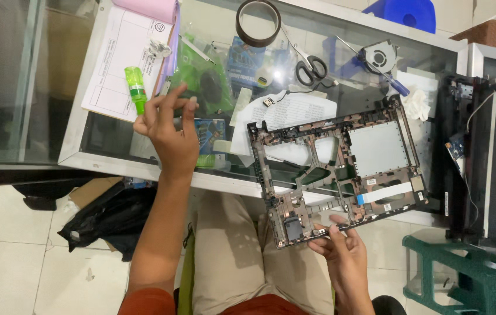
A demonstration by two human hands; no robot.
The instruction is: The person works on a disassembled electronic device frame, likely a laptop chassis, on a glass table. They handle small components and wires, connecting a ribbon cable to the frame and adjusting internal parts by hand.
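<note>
My left hand [169, 131] is raised over the glass counter [84, 153]. It holds a screwdriver with a bright green handle [136, 87] that points up and away from me. My right hand [341, 248] grips the near edge of a laptop base frame [332, 172]. The frame is dark, stripped and open, with a pale touchpad plate at its right. It lies tilted, its near corner hanging over the counter's front edge above my lap.
On the counter are a paper form [120, 55], a roll of dark tape [258, 22], scissors [312, 69], a small cooling fan [379, 58] and white printed sheets [294, 111]. A dark laptop part [490, 157] lies at the right, above a green plastic stool [470, 277].
</note>
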